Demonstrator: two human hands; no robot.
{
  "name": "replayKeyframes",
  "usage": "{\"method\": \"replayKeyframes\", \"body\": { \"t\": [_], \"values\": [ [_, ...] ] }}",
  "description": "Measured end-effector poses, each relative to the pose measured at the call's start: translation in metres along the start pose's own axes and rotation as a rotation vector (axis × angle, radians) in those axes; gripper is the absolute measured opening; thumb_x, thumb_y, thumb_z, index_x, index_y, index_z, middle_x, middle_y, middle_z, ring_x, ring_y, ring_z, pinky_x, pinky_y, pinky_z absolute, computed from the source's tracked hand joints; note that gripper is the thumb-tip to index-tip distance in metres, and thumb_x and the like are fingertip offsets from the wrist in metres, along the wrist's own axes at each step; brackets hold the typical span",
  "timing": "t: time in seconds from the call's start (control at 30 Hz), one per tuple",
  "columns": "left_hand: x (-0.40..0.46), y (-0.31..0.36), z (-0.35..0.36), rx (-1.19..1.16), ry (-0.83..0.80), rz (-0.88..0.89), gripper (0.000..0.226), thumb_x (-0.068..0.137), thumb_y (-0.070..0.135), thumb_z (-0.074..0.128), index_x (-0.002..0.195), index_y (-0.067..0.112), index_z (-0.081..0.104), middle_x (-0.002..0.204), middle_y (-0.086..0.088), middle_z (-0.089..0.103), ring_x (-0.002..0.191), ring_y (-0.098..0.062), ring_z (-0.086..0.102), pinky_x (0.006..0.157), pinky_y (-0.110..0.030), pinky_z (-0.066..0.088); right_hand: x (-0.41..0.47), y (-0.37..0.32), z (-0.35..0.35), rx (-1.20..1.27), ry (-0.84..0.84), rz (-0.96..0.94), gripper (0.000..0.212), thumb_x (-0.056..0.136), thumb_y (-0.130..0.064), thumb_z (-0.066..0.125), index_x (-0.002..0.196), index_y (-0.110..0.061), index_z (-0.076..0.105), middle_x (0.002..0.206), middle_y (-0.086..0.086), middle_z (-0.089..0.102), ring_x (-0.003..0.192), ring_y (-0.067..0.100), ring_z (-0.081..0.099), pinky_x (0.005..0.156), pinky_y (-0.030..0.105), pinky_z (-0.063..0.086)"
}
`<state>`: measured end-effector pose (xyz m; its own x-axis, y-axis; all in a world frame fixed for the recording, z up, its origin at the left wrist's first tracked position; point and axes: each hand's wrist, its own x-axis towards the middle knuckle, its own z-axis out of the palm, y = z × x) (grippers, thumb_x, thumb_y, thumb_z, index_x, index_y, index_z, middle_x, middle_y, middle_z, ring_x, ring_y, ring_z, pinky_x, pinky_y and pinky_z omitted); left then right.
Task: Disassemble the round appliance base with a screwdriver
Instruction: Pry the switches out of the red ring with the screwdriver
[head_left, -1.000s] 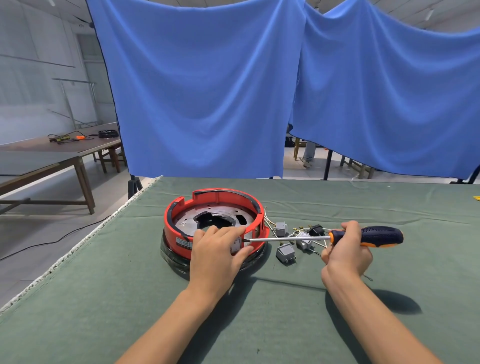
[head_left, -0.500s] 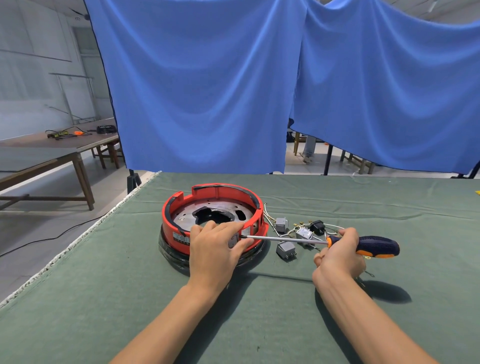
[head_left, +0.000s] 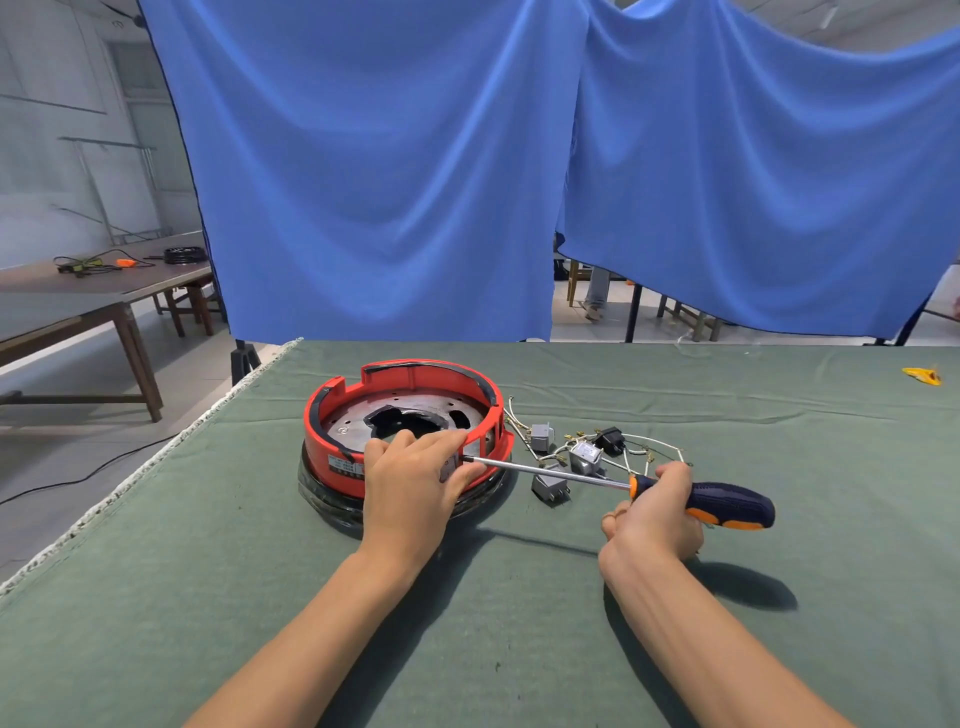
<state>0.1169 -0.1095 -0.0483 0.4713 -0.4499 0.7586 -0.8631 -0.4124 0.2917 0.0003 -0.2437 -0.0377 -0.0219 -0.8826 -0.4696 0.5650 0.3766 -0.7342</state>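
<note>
A round appliance base (head_left: 405, 415) with a red wall, a grey metal plate inside and a dark ring underneath sits on a table covered in green cloth (head_left: 208, 545), near its left edge. The left hand (head_left: 415, 478) rests on the near side of the red wall, its fingers curved over the rim and its thumb pressed to the outside, gripping the base there. The right hand (head_left: 654, 514) holds a screwdriver (head_left: 623, 486) near the front of its dark blue and orange handle, fingers curled round it with the thumb on top. The metal shaft lies nearly level, pointing left, and its tip meets the outer wall of the base just beside the left thumb. Whether the tip sits in a screw cannot be told.

Just to the right of the base, behind the shaft, lies a cluster of small grey and black parts joined by white wires (head_left: 582, 452). A small yellow object (head_left: 920, 375) lies far off at the right edge of the cloth. Blue curtains (head_left: 395, 182) hang behind the table, and a wooden table (head_left: 78, 301) stands at the left.
</note>
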Motion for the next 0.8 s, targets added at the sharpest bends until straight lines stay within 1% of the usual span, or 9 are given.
{"method": "replayKeyframes", "body": {
  "t": [0.13, 0.23, 0.3, 0.4, 0.47, 0.57, 0.67, 0.8],
  "values": [
    [0.001, 0.001, -0.001, 0.005, -0.015, -0.006, 0.031, 0.074, 0.032, 0.078, 0.102, 0.021, 0.073, 0.093, 0.005, 0.074, 0.068, -0.020, 0.058, 0.067, -0.035, 0.032, 0.004, 0.000, 0.005, -0.011, -0.001, 0.014, 0.016, 0.078, -0.023, 0.054, 0.068, -0.014, 0.045, 0.057, -0.003, 0.042, 0.037, 0.012, 0.025, 0.035, 0.014, 0.015],
    [0.001, 0.001, -0.001, 0.004, -0.019, -0.007, 0.031, 0.074, 0.031, 0.078, 0.103, 0.021, 0.073, 0.093, 0.004, 0.074, 0.069, -0.022, 0.059, 0.068, -0.036, 0.034, 0.008, 0.000, 0.011, -0.016, -0.004, 0.020, 0.017, 0.077, -0.022, 0.054, 0.066, -0.014, 0.043, 0.057, -0.003, 0.040, 0.042, 0.014, 0.024, 0.035, 0.015, 0.015],
    [0.001, 0.000, -0.001, -0.004, -0.020, -0.009, 0.031, 0.074, 0.031, 0.078, 0.103, 0.022, 0.074, 0.093, 0.004, 0.074, 0.069, -0.021, 0.059, 0.068, -0.034, 0.031, 0.012, 0.000, 0.015, -0.026, -0.005, 0.024, 0.018, 0.077, -0.021, 0.054, 0.065, -0.013, 0.042, 0.055, -0.003, 0.039, 0.040, 0.014, 0.024, 0.035, 0.014, 0.015],
    [0.001, -0.001, -0.001, -0.010, -0.009, -0.006, 0.030, 0.073, 0.030, 0.079, 0.102, 0.022, 0.074, 0.090, 0.004, 0.074, 0.067, -0.020, 0.058, 0.067, -0.033, 0.029, 0.016, 0.000, 0.023, -0.053, -0.004, 0.018, 0.018, 0.076, -0.022, 0.054, 0.063, -0.013, 0.045, 0.054, -0.003, 0.042, 0.039, 0.014, 0.029, 0.034, 0.015, 0.018],
    [0.001, -0.002, 0.000, -0.015, -0.003, -0.001, 0.030, 0.073, 0.029, 0.079, 0.101, 0.022, 0.074, 0.089, 0.004, 0.074, 0.066, -0.020, 0.058, 0.067, -0.033, 0.029, 0.017, -0.001, 0.029, -0.081, -0.005, 0.000, 0.018, 0.077, -0.022, 0.055, 0.064, -0.013, 0.048, 0.055, -0.003, 0.046, 0.041, 0.015, 0.034, 0.035, 0.020, 0.023],
    [0.002, -0.004, -0.001, -0.020, 0.002, 0.004, 0.027, 0.072, 0.028, 0.080, 0.099, 0.024, 0.075, 0.088, 0.006, 0.074, 0.065, -0.019, 0.058, 0.067, -0.032, 0.028, 0.019, -0.005, 0.044, -0.100, -0.041, -0.044, 0.016, 0.075, -0.022, 0.056, 0.065, -0.011, 0.050, 0.057, -0.001, 0.050, 0.043, 0.017, 0.037, 0.037, 0.023, 0.026],
    [0.002, -0.005, -0.002, -0.044, -0.008, -0.009, 0.025, 0.074, 0.028, 0.079, 0.099, 0.026, 0.075, 0.087, 0.008, 0.074, 0.065, -0.018, 0.058, 0.067, -0.032, 0.027, 0.020, -0.011, 0.059, -0.142, -0.101, -0.088, 0.016, 0.074, -0.024, 0.056, 0.065, -0.011, 0.050, 0.057, -0.001, 0.051, 0.046, 0.018, 0.038, 0.043, 0.028, 0.028],
    [0.002, -0.006, -0.006, -0.064, -0.054, -0.008, 0.029, 0.074, 0.027, 0.079, 0.102, 0.025, 0.074, 0.094, 0.007, 0.074, 0.071, -0.018, 0.061, 0.068, -0.032, 0.029, 0.021, -0.014, 0.060, -0.148, -0.124, -0.141, 0.018, 0.073, -0.027, 0.057, 0.064, -0.013, 0.050, 0.055, -0.002, 0.049, 0.044, 0.015, 0.036, 0.042, 0.028, 0.027]
  ]
}}
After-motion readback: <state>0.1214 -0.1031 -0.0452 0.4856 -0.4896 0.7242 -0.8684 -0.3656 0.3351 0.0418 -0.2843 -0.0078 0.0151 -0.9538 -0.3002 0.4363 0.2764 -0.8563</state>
